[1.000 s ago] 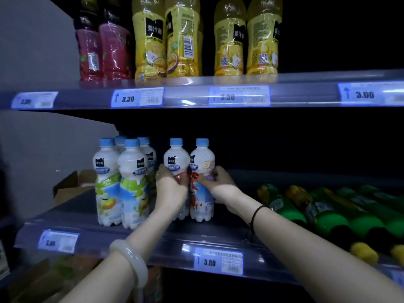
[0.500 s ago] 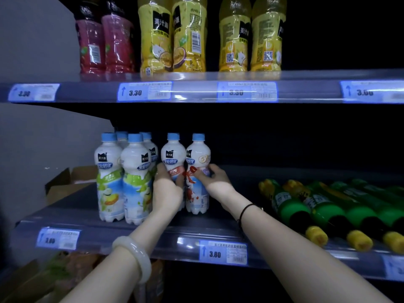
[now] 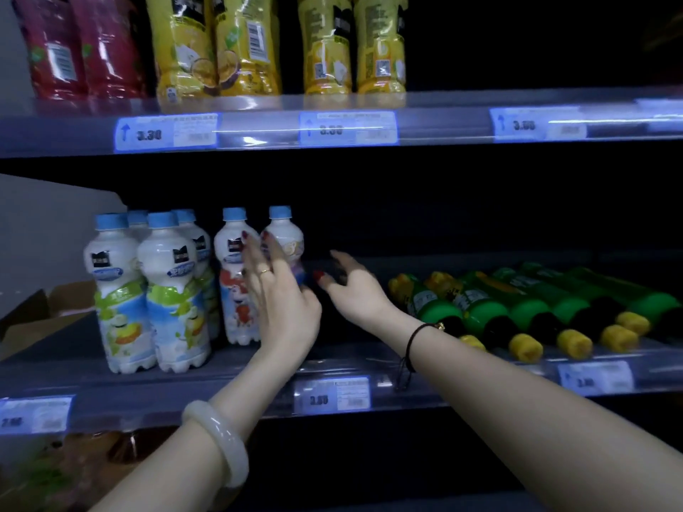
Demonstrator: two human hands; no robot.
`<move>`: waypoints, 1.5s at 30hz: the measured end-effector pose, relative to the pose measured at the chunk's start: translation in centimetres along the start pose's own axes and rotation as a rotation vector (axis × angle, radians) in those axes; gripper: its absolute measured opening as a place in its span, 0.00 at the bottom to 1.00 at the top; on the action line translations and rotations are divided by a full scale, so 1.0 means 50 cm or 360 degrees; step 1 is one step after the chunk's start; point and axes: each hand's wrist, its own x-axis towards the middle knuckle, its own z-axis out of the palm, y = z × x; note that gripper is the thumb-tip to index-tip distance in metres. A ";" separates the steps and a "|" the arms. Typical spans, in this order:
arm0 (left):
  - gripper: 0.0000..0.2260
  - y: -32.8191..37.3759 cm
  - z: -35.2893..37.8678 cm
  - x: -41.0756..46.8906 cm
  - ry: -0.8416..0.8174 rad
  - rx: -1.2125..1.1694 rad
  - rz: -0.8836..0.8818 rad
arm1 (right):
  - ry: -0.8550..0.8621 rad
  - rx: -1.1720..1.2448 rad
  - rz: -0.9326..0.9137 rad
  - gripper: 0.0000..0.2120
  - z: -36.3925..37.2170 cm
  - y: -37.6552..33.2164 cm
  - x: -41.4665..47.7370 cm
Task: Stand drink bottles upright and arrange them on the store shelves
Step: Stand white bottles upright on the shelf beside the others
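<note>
Two white bottles with blue caps and red labels [image 3: 233, 275] stand upright side by side on the middle shelf [image 3: 236, 393]. My left hand [image 3: 284, 297] hovers in front of them with fingers spread, holding nothing; its fingertips overlap the right-hand bottle [image 3: 286, 242]. My right hand [image 3: 354, 290] is open just to the right, between those bottles and a row of green bottles with yellow caps [image 3: 480, 308] that lie on their sides. Several white bottles with green-blue labels [image 3: 173, 297] stand upright at the left.
The upper shelf [image 3: 443, 120] carries red bottles [image 3: 74, 49] and yellow juice bottles [image 3: 325, 46]. A cardboard box [image 3: 44, 312] sits at the far left of the middle shelf. Price tags [image 3: 332, 395] line the shelf edges. Dark space lies behind the lying bottles.
Both hands have let go of the two red-label bottles and opened. My right hand has moved to the right, away from them. The view has shifted closer and rightward.
</note>
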 end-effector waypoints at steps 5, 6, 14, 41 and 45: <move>0.30 0.132 0.062 -0.037 -0.0208 -0.0259 0.0504 | 0.0218 -0.0302 -0.0092 0.24 -0.156 0.036 -0.054; 0.28 0.165 0.080 -0.046 -0.0278 -0.0340 0.0501 | 0.0273 -0.0336 -0.0086 0.23 -0.194 0.046 -0.066; 0.21 0.482 0.244 -0.159 -0.0706 -0.0616 0.0692 | 0.0667 -0.0455 0.0151 0.15 -0.568 0.195 -0.208; 0.23 1.304 0.941 -0.452 -0.1309 -0.0554 0.1157 | 0.0945 -0.0843 0.0766 0.20 -1.486 0.753 -0.413; 0.22 1.370 1.042 -0.458 -0.1428 -0.0525 0.1191 | 0.0931 -0.1021 0.0838 0.21 -1.580 0.815 -0.393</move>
